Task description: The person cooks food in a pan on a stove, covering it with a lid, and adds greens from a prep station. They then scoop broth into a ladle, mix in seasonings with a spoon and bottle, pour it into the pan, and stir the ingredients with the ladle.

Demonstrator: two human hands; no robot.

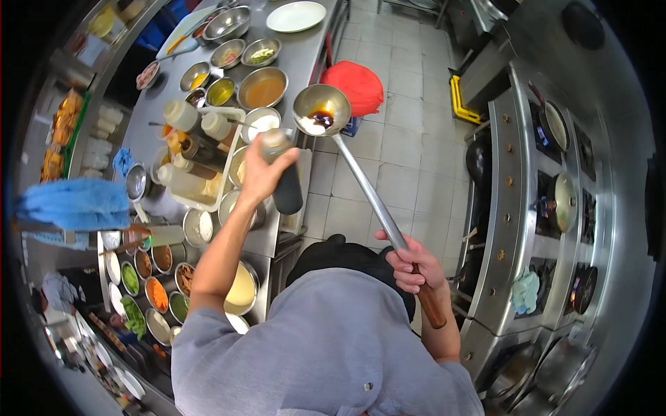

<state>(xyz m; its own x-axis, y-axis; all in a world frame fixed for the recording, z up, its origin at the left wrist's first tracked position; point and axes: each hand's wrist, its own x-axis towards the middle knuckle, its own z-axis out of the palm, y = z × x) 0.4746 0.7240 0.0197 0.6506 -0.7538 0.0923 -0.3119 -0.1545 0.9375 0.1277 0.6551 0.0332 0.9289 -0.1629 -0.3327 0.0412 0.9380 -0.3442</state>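
Observation:
My right hand (pixel 416 267) is closed round the handle of a long metal ladle (pixel 368 186). Dark brown liquid and something white lie in the ladle's bowl, which is out in front over the floor beside the counter. My left hand (pixel 263 170) grips a squeeze bottle (pixel 288 191) filled with dark liquid, near its pale top. This bottle is just left of and below the ladle bowl, apart from it. Close by on the counter are a metal bowl of white powder (pixel 262 123) and a white tray (pixel 194 201) of several sauce bottles.
The steel counter (pixel 163 104) on the left carries several metal bowls, a white plate (pixel 296 16) and tubs of chopped vegetables. Past the counter edge sits a red cover (pixel 354 87). A stove (pixel 534 187) with pans runs along the right. Blue cloth (pixel 73 203) hangs at left.

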